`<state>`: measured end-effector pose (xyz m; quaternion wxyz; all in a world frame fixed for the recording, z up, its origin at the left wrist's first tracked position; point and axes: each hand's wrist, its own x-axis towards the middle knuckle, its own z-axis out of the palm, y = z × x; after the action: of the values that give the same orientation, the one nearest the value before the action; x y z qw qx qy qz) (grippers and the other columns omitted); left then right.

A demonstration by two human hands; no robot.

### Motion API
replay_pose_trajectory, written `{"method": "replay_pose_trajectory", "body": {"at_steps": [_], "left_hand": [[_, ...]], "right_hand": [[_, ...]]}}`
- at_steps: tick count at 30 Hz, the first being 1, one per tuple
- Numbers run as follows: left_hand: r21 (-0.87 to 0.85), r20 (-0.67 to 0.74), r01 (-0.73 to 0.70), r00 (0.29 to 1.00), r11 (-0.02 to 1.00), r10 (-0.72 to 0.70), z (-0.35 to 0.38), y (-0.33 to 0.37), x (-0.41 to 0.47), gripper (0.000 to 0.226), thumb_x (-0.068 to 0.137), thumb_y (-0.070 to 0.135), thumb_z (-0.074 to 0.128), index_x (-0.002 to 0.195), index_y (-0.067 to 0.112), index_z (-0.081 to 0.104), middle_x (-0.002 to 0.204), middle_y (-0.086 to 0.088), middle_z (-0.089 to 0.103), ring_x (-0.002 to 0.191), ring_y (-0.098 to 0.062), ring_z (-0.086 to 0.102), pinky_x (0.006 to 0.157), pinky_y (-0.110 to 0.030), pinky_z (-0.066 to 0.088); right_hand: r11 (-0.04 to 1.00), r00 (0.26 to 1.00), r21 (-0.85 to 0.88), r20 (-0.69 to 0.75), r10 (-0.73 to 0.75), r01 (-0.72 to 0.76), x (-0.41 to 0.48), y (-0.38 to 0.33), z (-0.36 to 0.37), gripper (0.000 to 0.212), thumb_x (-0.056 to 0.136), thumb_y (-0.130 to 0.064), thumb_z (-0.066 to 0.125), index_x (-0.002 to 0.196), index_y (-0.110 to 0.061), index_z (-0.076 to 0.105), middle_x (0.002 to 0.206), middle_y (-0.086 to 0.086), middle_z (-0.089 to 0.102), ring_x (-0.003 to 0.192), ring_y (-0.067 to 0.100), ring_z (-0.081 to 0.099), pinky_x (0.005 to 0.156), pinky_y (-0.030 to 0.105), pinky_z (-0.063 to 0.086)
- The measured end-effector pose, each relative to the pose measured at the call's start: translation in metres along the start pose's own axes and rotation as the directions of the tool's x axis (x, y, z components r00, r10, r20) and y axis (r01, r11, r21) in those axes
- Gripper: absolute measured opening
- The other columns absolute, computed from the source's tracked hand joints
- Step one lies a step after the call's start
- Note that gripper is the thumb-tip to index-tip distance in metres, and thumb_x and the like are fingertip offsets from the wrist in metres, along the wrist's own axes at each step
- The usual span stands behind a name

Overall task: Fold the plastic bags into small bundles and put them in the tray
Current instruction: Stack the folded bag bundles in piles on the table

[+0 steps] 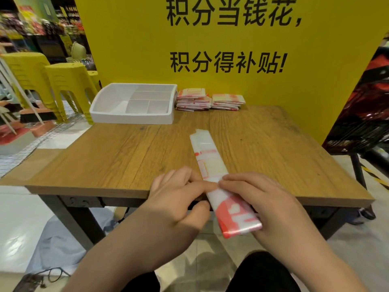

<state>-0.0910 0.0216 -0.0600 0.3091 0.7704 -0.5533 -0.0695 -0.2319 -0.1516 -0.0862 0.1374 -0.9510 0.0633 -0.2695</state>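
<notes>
Left hand (179,197) and right hand (263,201) both pinch one plastic bag (212,165), a long strip overhanging the table (105,157) edge, so I judge it half-folded, with the tray (109,102) showing no bundles and the stacks of bags (210,100) beside it waiting.

**Pinching a bag (210,161) strip at the table (126,154) edge**

Meeting on the strip with index tips of left hand (179,203) and right hand (267,201). Holding the red-printed near end off the edge, with the far end flat on the wood. At the back, just beside a white tray (130,120), two stacks (193,100) of folded bags.
</notes>
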Motion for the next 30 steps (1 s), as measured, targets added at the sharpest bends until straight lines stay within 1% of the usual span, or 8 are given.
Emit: {"method": "replay_pose_trajectory", "body": {"at_steps": [3, 7, 11, 14, 18, 25, 28, 30], "left_hand": [[0.082, -0.07, -0.099, 0.992, 0.992, 0.104, 0.006, -0.022, -0.001, 0.039, 0.087, 0.031, 0.044, 0.12, 0.043, 0.059, 0.125, 0.03, 0.042, 0.125, -0.004, 0.041, 0.103, -0.02, 0.03], [0.069, -0.235, -0.151, 0.958, 0.986, 0.163, 0.016, -0.031, 0.002, 0.021, 0.09, 0.035, 0.056, 0.11, 0.04, 0.063, 0.115, 0.028, 0.056, 0.112, -0.007, 0.053, 0.094, -0.036, 0.043], [0.029, -0.334, -0.164, 0.928, 0.986, 0.164, 0.021, -0.032, 0.007, 0.012, 0.091, 0.034, 0.06, 0.1, 0.036, 0.067, 0.106, 0.024, 0.062, 0.104, -0.008, 0.057, 0.087, -0.039, 0.046], [0.025, -0.355, -0.151, 0.923, 0.988, 0.15, 0.021, -0.032, 0.008, 0.007, 0.092, 0.03, 0.064, 0.097, 0.033, 0.068, 0.102, 0.022, 0.063, 0.102, -0.01, 0.058, 0.086, -0.039, 0.046], [-0.006, -0.425, -0.065, 0.903, 0.998, 0.056, 0.026, -0.026, 0.01, 0.016, 0.095, 0.042, 0.057, 0.086, 0.03, 0.062, 0.094, 0.019, 0.055, 0.104, -0.012, 0.052, 0.087, -0.035, 0.043], [0.0, -0.531, 0.143, 0.838, 0.99, -0.121, 0.038, -0.013, 0.019, 0.021, 0.091, 0.052, 0.055, 0.083, 0.033, 0.057, 0.088, 0.02, 0.047, 0.098, -0.006, 0.044, 0.086, -0.026, 0.038], [0.02, -0.526, 0.182, 0.838, 0.983, -0.145, 0.039, -0.011, 0.022, 0.02, 0.09, 0.055, 0.053, 0.086, 0.035, 0.053, 0.09, 0.021, 0.048, 0.097, -0.004, 0.044, 0.087, -0.027, 0.036], [0.033, -0.513, 0.192, 0.845, 0.981, -0.148, 0.039, -0.009, 0.024, 0.018, 0.091, 0.054, 0.053, 0.094, 0.037, 0.052, 0.095, 0.023, 0.05, 0.099, -0.002, 0.045, 0.089, -0.025, 0.033]], "right_hand": [[0.99, 0.997, 0.142, -0.07, 0.019, -0.009, 0.0, 0.004, -0.001, 0.045, 0.074, -0.015, 0.072, 0.116, -0.03, 0.071, 0.122, -0.023, 0.062, 0.115, -0.003, 0.056, 0.093, 0.022, 0.044], [0.974, 0.998, 0.227, -0.059, 0.013, 0.001, -0.002, 0.004, 0.0, 0.037, 0.08, -0.019, 0.073, 0.113, -0.035, 0.072, 0.12, -0.026, 0.062, 0.114, 0.002, 0.058, 0.088, 0.036, 0.048], [0.972, 0.998, 0.228, -0.014, 0.062, -0.057, 0.0, 0.003, -0.001, 0.038, 0.082, -0.018, 0.071, 0.112, -0.042, 0.069, 0.117, -0.024, 0.054, 0.113, 0.006, 0.056, 0.087, 0.03, 0.047], [0.971, 0.999, 0.234, -0.013, 0.044, -0.04, 0.011, 0.0, -0.007, 0.017, 0.096, -0.034, 0.064, 0.11, -0.043, 0.069, 0.106, -0.022, 0.061, 0.105, 0.005, 0.06, 0.083, 0.026, 0.047], [0.962, 0.99, 0.238, -0.007, 0.138, -0.133, 0.025, -0.004, -0.008, 0.022, 0.092, -0.053, 0.052, 0.108, -0.041, 0.063, 0.093, -0.023, 0.063, 0.088, -0.003, 0.058, 0.068, 0.011, 0.04], [0.933, 0.947, 0.199, -0.057, 0.317, -0.3, 0.036, -0.016, 0.008, 0.072, 0.095, -0.049, 0.053, 0.156, -0.039, 0.015, 0.078, -0.015, 0.059, 0.071, 0.002, 0.059, 0.062, 0.027, 0.048], [0.944, 0.946, 0.07, -0.023, 0.324, -0.322, 0.039, -0.021, 0.008, 0.064, 0.097, -0.048, 0.045, 0.155, -0.038, 0.02, 0.081, -0.016, 0.057, 0.071, 0.003, 0.055, 0.053, 0.025, 0.04], [0.942, 0.944, -0.066, -0.013, 0.328, -0.328, 0.04, -0.024, 0.01, 0.056, 0.099, -0.047, 0.039, 0.152, -0.033, 0.031, 0.101, -0.016, 0.057, 0.082, 0.001, 0.051, 0.062, 0.02, 0.033]]}}
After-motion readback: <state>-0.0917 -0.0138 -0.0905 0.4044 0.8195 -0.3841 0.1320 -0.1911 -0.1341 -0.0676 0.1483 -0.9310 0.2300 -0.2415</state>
